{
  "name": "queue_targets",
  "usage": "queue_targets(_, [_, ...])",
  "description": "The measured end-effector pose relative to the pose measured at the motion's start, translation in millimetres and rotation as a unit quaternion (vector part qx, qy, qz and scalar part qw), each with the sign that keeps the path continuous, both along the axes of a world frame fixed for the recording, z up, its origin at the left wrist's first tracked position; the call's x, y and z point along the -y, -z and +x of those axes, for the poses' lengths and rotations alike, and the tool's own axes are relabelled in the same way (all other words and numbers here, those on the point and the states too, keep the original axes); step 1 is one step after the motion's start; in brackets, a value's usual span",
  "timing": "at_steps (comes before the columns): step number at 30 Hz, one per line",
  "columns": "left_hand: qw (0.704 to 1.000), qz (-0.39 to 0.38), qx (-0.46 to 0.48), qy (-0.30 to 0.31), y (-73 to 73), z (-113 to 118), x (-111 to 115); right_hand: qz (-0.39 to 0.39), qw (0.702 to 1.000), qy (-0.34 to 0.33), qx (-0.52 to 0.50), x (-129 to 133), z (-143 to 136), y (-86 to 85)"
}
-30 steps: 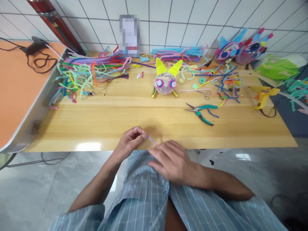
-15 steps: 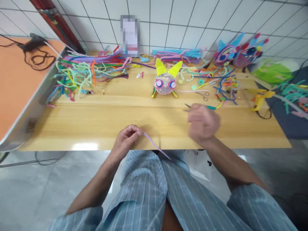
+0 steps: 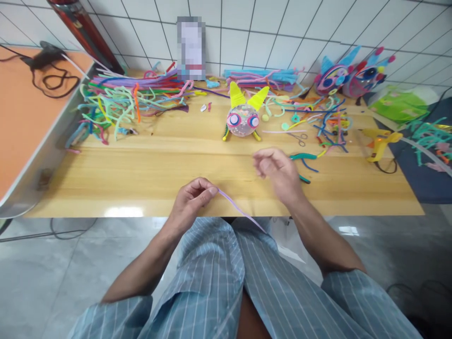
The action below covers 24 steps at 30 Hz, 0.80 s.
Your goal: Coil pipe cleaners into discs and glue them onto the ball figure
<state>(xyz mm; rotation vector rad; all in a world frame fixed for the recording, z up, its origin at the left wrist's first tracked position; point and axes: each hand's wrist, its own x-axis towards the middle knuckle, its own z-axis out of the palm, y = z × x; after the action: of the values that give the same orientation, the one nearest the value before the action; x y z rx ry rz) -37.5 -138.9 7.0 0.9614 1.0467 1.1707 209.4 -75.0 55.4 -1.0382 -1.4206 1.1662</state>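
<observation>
My left hand (image 3: 194,200) is closed, pinching one end of a thin purple pipe cleaner (image 3: 235,205) between thumb and fingertips. Its free end slants down past the table's front edge over my lap. My right hand (image 3: 277,173) hovers to the right with loosely bent fingers, slightly blurred, and no object shows in it. Just beside it lie pliers with green handles (image 3: 302,156), their jaws hidden behind the hand. Beyond both hands stands a clear ball figure (image 3: 243,123) with yellow ears, round pink and blue eyes and small feet.
Bundles of coloured pipe cleaners (image 3: 116,106) lie at the back left. Scissors (image 3: 299,138) and short pipe cleaner pieces (image 3: 334,125) are on the right, near a yellow glue gun (image 3: 381,143). A blurred-out phone-like panel (image 3: 191,49) leans on the tiled wall. Two more figures (image 3: 332,77) stand back right.
My right hand has moved left and slightly up, off the pliers' handles, which show more now. My left hand has shifted a little right with the purple pipe cleaner.
</observation>
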Motion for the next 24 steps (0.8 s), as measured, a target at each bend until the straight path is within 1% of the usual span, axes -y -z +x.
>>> queue_targets(3, [1.000,0.012,0.000,-0.001,-2.6,4,-3,0.024,0.987,-0.070,0.144,18,-10,5.1])
queue_targets(6, [1.000,0.017,0.004,0.004,-2.1,8,-3,0.063,0.974,-0.083,0.201,40,-25,15.1])
queue_targets(8, [1.000,0.013,0.007,0.008,-0.2,11,-1,0.084,0.974,-0.075,0.199,51,-33,23.0])
queue_targets(12, [1.000,0.013,0.019,-0.006,3.1,17,6,0.109,0.981,-0.027,0.158,65,-45,37.2])
queue_targets(14, [0.999,0.022,0.034,-0.032,3.4,24,10,0.104,0.985,-0.007,0.137,69,-50,41.8])
queue_targets(16, [0.995,0.018,0.068,-0.071,3.5,35,14,0.094,0.988,0.008,0.127,72,-55,44.5])
queue_targets(18, [0.987,-0.010,0.116,-0.112,4.3,46,17,0.083,0.988,0.016,0.129,73,-58,45.7])
queue_targets(20, [0.979,-0.044,0.150,-0.134,5.8,55,20,0.072,0.988,0.013,0.134,73,-58,46.1])
queue_targets(22, [0.978,-0.059,0.154,-0.127,7.0,58,23,0.059,0.988,0.006,0.139,72,-53,45.9])
queue_targets(24, [0.986,-0.059,0.131,-0.085,6.9,53,24,0.050,0.987,-0.006,0.150,71,-44,45.0])
